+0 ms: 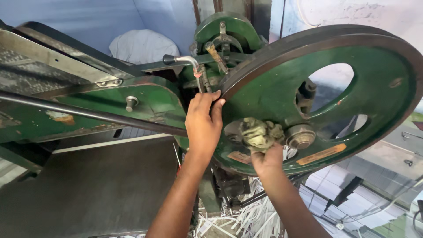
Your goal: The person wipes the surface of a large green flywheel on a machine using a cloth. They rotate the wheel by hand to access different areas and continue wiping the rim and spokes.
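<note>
White paper strips lie heaped on the floor beneath the green machine.

White bundle sits behind the machine, against a blue wall. Dark metal rod runs across the green side plate, which has a bolt. Bent lever with black knob up top. Dark flat table lower left. Shredded white paper strips piled on the floor below.

Soft even daylight, faint shadows under the machine, sharp centre, wide-angle bending at edges
</note>
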Action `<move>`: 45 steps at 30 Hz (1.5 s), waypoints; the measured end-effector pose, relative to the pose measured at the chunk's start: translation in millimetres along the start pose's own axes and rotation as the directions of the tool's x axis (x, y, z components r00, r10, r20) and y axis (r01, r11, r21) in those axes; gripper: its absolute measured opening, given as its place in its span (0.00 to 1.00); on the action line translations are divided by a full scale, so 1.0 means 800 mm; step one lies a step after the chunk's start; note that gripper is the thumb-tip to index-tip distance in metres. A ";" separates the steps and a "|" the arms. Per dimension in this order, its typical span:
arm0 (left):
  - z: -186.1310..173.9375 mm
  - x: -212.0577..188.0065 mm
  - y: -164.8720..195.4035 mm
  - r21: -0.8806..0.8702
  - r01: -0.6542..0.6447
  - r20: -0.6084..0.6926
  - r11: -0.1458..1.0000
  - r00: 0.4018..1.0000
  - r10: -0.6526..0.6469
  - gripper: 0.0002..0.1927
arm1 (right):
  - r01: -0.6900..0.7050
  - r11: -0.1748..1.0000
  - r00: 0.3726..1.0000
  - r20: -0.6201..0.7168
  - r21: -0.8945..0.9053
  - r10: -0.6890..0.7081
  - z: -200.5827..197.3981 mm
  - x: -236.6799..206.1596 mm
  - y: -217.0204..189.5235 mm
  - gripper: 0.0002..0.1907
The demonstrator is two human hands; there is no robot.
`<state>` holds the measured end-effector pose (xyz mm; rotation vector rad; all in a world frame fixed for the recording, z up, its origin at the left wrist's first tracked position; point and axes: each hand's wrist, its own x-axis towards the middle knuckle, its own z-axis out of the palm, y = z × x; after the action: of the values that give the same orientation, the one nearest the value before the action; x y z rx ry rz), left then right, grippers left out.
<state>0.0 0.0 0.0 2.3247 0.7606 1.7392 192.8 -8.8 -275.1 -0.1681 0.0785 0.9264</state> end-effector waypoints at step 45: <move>0.005 -0.005 -0.004 0.007 -0.040 -0.023 0.999 0.999 0.040 0.08 | 0.263 0.298 0.948 0.303 -0.918 0.097 -0.014 -0.129 -0.033 0.19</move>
<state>2.3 1.6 -5.9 2.3437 0.7290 1.7859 152.5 -107.8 -269.0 -1.1726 -0.8369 0.7638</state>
